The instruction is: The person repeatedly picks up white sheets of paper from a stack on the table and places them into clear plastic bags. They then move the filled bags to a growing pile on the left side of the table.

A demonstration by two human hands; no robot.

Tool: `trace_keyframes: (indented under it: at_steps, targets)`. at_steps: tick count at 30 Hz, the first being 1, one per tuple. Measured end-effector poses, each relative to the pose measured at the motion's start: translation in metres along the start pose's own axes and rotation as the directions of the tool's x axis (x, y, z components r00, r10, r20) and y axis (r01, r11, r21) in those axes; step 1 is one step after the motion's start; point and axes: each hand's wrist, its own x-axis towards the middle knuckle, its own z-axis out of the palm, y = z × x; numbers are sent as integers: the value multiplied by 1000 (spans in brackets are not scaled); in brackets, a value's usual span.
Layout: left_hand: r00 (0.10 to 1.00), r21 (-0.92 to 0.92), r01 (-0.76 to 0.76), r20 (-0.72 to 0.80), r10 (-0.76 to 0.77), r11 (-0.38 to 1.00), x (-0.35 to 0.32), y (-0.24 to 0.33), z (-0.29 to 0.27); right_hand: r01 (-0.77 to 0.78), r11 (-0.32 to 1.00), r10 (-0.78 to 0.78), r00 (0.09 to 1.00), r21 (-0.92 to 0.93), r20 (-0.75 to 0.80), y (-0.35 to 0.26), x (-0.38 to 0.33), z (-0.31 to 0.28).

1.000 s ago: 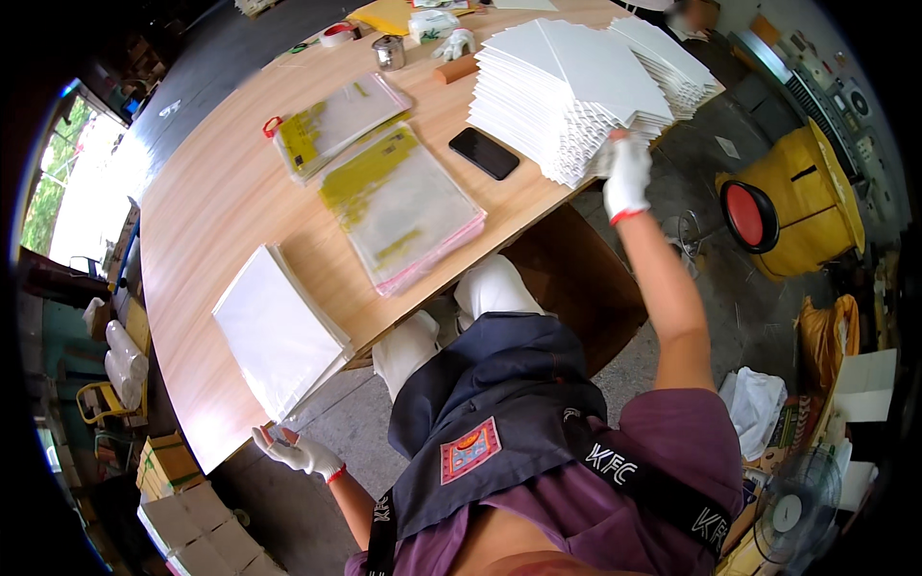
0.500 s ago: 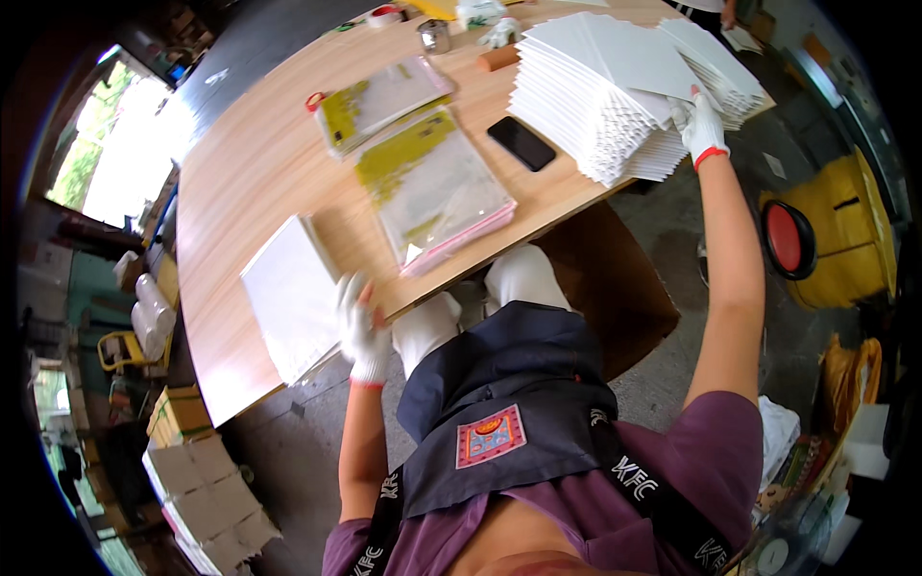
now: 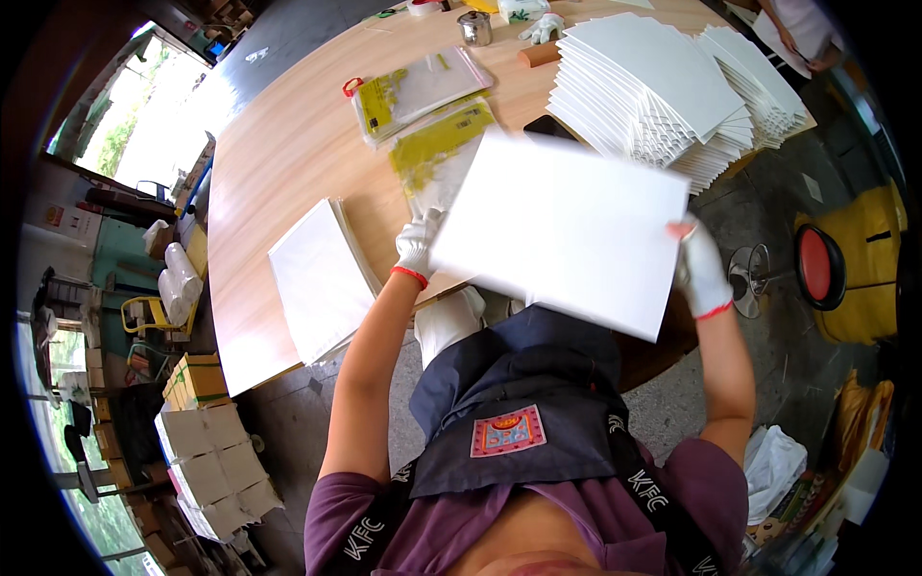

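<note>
A white rectangular board [image 3: 567, 230], slightly smeared by motion, is held up over the table's front edge. My right hand [image 3: 703, 269], in a white glove with a red cuff, grips its right edge. My gloved left hand [image 3: 420, 245] has curled fingers at the board's left edge, beside the clear plastic bags; which of them it grips is hidden. Those bags [image 3: 437, 149], printed yellow-green, lie partly under the board. A fanned pile of similar white boards [image 3: 643, 77] rests at the far right. Left of my left hand lies a low stack of white boards [image 3: 322, 278].
Behind the bags is another bag stack [image 3: 418, 86] with a red-handled tool [image 3: 352, 86]. A dark phone [image 3: 547, 127] shows partly past the board. A metal cup [image 3: 474, 29], brown roll [image 3: 538, 55] and spare glove [image 3: 544, 27] stand farther back. Another person's hand [image 3: 823, 60] is at far right.
My right hand has brought a white board from the far-right pile to the middle, near me. My left hand has moved from the left stack toward the board and bags. The view has shifted slightly.
</note>
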Motion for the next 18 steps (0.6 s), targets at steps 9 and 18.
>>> trace_keyframes:
  at_steps: [9, 18]
  targets:
    - [895, -21, -407, -207, 394, 913, -9, -17, 10, -315, 931, 338, 934, 186, -112, 83, -43, -30]
    - [835, -131, -452, -410, 367, 882, -16, -21, 18, -349, 914, 361, 932, 208, -23, 95, -49, -22]
